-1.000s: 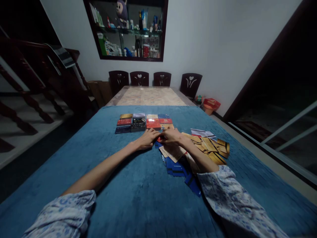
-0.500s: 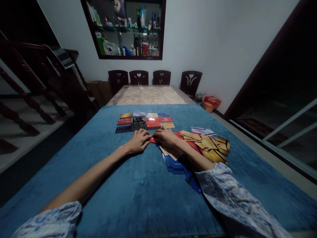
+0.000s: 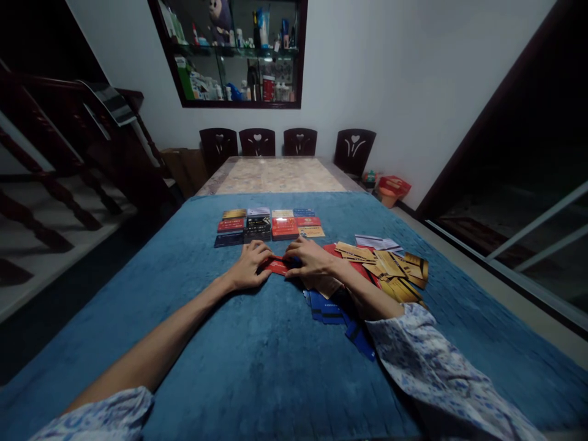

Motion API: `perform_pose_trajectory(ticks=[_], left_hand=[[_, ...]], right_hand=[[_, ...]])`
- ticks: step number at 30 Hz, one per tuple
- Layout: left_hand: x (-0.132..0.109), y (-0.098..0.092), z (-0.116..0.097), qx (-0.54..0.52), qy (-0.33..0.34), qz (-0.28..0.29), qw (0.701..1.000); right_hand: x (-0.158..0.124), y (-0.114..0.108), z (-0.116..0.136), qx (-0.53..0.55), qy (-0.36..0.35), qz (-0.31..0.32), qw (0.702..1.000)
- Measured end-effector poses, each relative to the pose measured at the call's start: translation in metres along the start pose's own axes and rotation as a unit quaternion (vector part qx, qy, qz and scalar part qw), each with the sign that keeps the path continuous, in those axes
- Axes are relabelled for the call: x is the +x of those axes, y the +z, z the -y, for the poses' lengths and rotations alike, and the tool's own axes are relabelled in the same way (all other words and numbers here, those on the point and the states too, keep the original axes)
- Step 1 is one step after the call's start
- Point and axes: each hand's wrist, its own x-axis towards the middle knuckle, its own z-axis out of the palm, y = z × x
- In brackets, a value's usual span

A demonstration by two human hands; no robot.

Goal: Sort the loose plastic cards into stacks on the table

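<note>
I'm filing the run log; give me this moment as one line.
left hand: at red card; right hand: at same card; beyond: card rows; right side: gold cards, blue cards

My left fingers [image 3: 263, 253] and my right fingers [image 3: 294, 247] made two sets, with at least one red card [image 3: 277, 267] between them. On the one surface [image 3: 285, 176] I counted twelve laid-out card faces [image 3: 258, 222], four columns of three. Among the loose ones, I made out at least three blue cards [image 3: 331, 315] and two white cards [image 3: 369, 241]; the gold cards [image 3: 390, 263] overlapped too much to count. Beyond, I saw four chairs [image 3: 356, 164] and one plush toy [image 3: 220, 24].
</note>
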Motion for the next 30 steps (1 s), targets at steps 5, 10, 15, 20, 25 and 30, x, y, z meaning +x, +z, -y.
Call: perform_pose_trajectory(ticks=[5,10,15,20,25,30], left_hand=[[-0.001,0.001,-0.001,0.015,0.005,-0.005,1.000],[-0.001,-0.002,-0.004,0.032,0.033,-0.005,0.999],[-0.001,-0.007,-0.006,0.057,0.089,0.000,0.994],[-0.003,-0.005,0.000,0.034,0.090,-0.048,0.994],[-0.005,0.004,0.012,-0.026,0.017,-0.138,0.990],[-0.004,0.006,0.015,-0.038,0.001,-0.144,0.989]], right_hand=[[0.000,0.004,0.001,-0.006,-0.004,0.007,1.000],[0.001,0.007,0.000,-0.007,-0.008,0.002,1.000],[0.001,0.006,0.002,-0.017,-0.017,-0.017,1.000],[0.000,-0.001,0.007,0.023,-0.027,-0.038,0.999],[0.001,-0.003,0.009,0.025,0.035,-0.063,0.997],[0.003,0.004,0.005,0.018,0.075,-0.074,0.994]])
